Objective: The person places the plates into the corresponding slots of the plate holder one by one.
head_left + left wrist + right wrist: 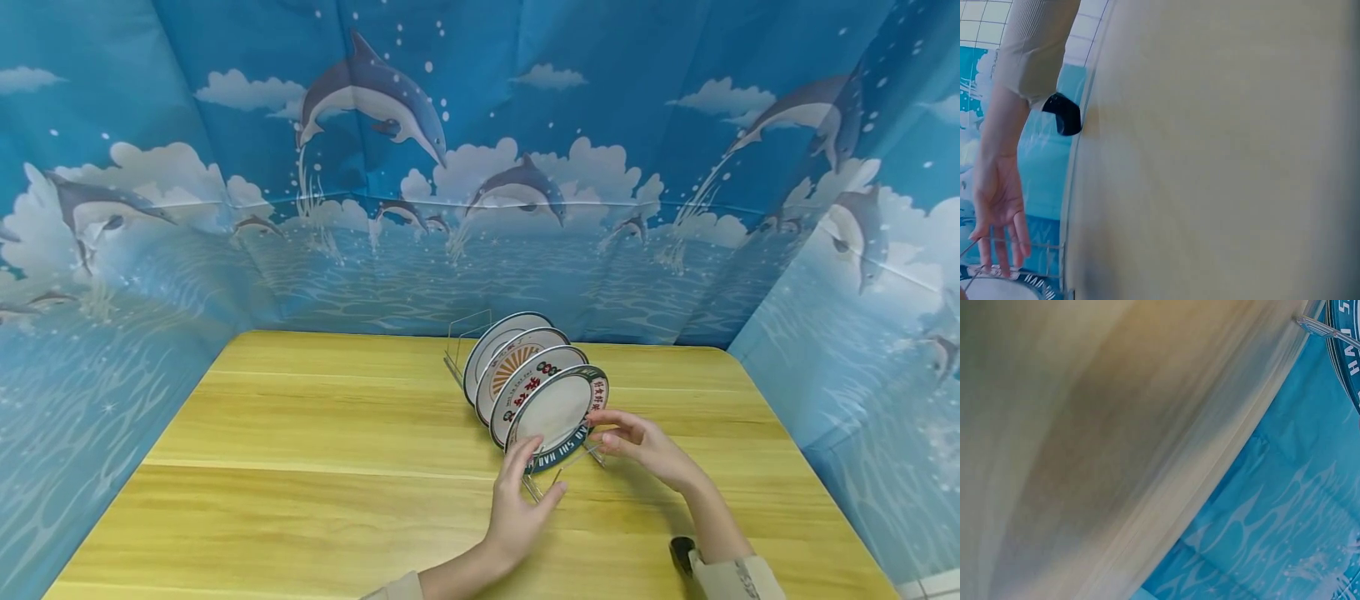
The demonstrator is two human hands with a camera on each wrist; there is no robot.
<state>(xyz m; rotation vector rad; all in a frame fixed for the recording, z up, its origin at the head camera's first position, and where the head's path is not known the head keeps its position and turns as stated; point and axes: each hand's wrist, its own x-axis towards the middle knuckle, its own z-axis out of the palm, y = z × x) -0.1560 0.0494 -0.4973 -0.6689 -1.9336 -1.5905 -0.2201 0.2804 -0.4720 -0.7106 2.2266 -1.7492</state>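
Note:
Several round plates stand on edge, one behind another, in a metal wire rack (pixel 453 370) on the table. The front plate (pixel 555 412) has a white centre and a dark teal rim with white lettering. Beside its lower left edge is my left hand (pixel 516 510), fingers spread and thumb apart near the rack's front wires. My right hand (pixel 651 450) is at the plate's right edge, its fingertips at or very near the rim. Seen from the left wrist, the right hand (pixel 1001 194) has extended fingers behind the rack wires. Neither hand visibly grips anything.
The yellow wood-grain table (pixel 300 450) spreads around the rack. A blue curtain (pixel 360 275) printed with dolphins rises behind and at both sides. A black object (pixel 682 553) sits at the right cuff. The right wrist view catches mostly blurred tabletop and a rack end (pixel 1319 326).

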